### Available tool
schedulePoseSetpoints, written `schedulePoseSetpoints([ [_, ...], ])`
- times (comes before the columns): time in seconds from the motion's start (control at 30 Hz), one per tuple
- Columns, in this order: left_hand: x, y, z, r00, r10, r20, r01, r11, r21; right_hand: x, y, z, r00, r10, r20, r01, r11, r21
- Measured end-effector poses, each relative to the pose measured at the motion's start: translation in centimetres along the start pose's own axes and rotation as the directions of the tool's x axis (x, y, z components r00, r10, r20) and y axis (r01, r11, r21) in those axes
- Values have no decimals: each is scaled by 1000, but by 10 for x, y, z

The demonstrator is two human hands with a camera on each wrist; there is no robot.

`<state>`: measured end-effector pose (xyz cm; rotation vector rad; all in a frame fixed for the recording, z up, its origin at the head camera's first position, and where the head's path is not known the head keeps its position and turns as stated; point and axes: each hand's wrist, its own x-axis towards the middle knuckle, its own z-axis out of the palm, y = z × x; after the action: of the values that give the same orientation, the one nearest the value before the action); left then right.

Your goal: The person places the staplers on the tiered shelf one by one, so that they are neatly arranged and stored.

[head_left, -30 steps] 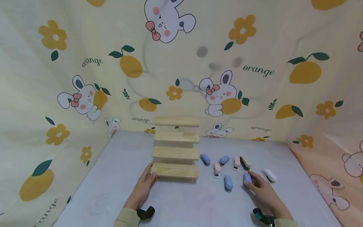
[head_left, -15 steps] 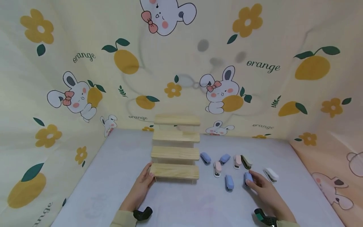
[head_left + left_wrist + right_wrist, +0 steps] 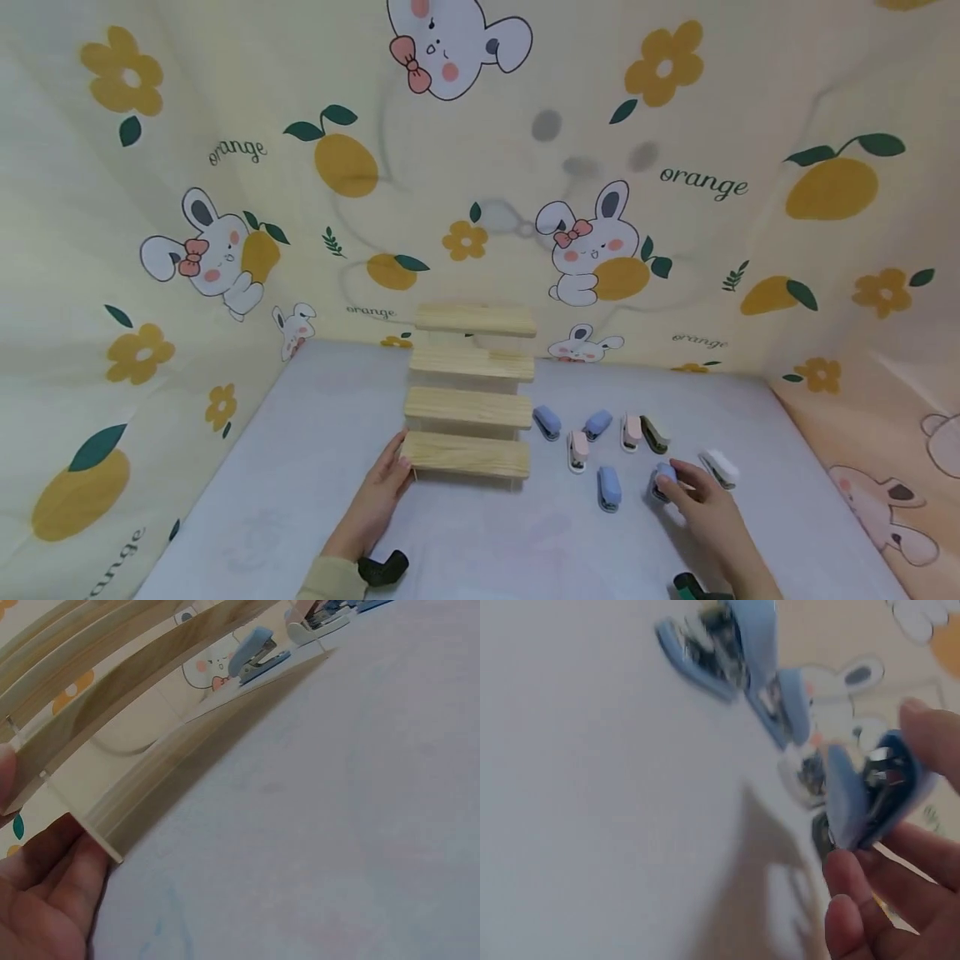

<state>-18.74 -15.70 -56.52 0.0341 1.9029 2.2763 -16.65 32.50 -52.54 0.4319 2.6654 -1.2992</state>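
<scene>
A tiered wooden display shelf with pale boards on clear supports stands left of centre. My left hand holds its lower left end: the thumb lies at the board, the fingers against the clear side support. Between thumb and fingers, my right hand pinches a small blue stapler, raised off the table and tilted in the right wrist view. Another blue stapler lies to its left. Further back are two more blue ones, two pink staplers and a dark green stapler.
A white stapler lies right of the others, just beyond my right hand. The white-covered table backs onto a printed cloth with rabbits and oranges, which also hangs along both sides.
The blue stapler in my right hand has come up off the table and slightly to the right. My left hand keeps its place at the shelf. The head view shifts a little.
</scene>
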Motion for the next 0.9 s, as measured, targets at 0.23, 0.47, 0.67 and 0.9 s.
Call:
schedulePoseSetpoints([
  [0.23,-3,5,3,1000,-15,-20,15,1000,6,-21,-46,14,964,-160,-212,166,986,11],
  [0.47,-3,6,1,1000,-20,-19,19,999,-30,-15,-108,48,865,-426,-266,455,889,55],
  [0.67,-2,2,0,1000,-10,-17,10,1000,-22,6,-166,79,757,-628,-181,651,746,137],
  [0.9,-1,2,-2,1000,-14,-3,14,1000,-14,26,-228,110,705,-699,-118,706,677,206],
])
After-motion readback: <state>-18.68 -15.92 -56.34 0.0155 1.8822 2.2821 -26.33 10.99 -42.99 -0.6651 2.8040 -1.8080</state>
